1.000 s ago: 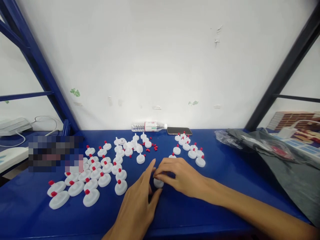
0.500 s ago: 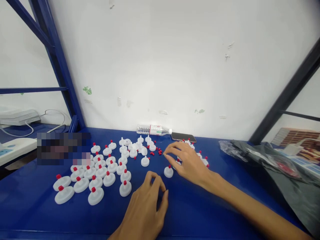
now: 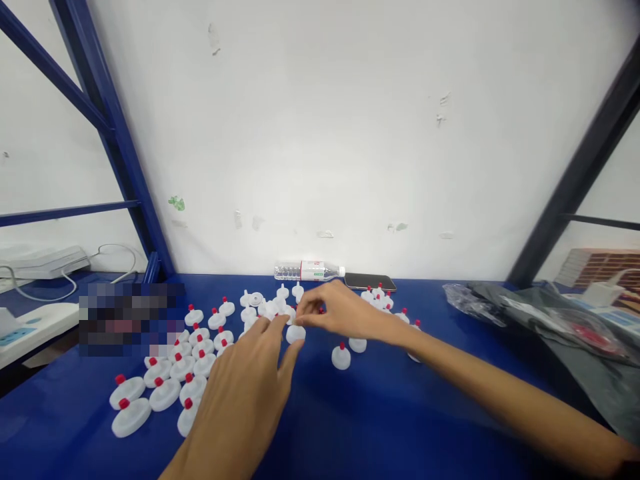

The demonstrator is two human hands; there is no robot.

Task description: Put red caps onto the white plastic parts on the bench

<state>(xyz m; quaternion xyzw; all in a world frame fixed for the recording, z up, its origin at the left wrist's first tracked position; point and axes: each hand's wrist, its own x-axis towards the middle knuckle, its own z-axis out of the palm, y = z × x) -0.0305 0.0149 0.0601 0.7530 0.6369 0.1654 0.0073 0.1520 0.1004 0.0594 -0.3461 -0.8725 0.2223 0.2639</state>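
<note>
My left hand [image 3: 247,377] reaches forward over the blue table, thumb and fingers apart. Just beyond its thumb tip stands a white round cap with a nozzle [image 3: 295,335]. Above that cap, my right hand [image 3: 333,310] has its fingers curled together in a pinch, and whatever they may hold is hidden. White caps without red tips [image 3: 269,309] lie in a pile beyond my left fingers. Left of my left hand are rows of white caps with red tips [image 3: 165,393]. More red-tipped caps [image 3: 341,357] stand near my right forearm.
A clear plastic bottle [image 3: 313,271] lies along the wall beside a dark phone [image 3: 371,283]. Grey plastic bags [image 3: 530,320] cover the table's right side. At the left stand a blue metal frame post [image 3: 125,167] and a white power strip [image 3: 43,330].
My left hand has moved forward and slightly left to the single white cap. My right hand has shifted left, away from the red tips, to above that cap. The view has tilted up slightly.
</note>
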